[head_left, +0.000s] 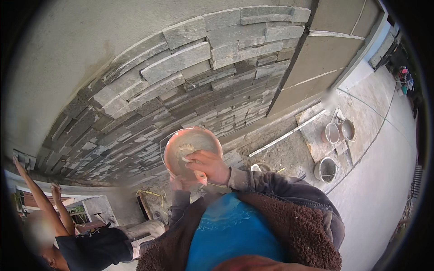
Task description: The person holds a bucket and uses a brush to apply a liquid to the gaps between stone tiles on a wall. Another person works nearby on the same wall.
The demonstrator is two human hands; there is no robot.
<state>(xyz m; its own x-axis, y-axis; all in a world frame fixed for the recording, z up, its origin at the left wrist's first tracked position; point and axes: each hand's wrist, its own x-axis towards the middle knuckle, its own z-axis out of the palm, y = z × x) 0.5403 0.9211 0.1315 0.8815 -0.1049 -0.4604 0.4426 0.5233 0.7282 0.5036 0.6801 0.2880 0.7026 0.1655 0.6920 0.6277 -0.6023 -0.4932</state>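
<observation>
An orange bucket, grey with a cement-like coating inside, is held up in front of my chest, close to the stacked-stone wall. My left hand grips the bucket low on its near side; the bucket hides most of those fingers. Over the bucket's mouth, my right hand is closed around a paintbrush with an orange-and-white handle. The pale bristles point away from me into the bucket. Whether they touch what is inside, I cannot tell.
To the left, a co-worker in a black shirt reaches both arms toward the wall. On the right, several buckets, one a dark bucket, stand by a board. A long pale strip lies on the ground. A cable crosses the floor.
</observation>
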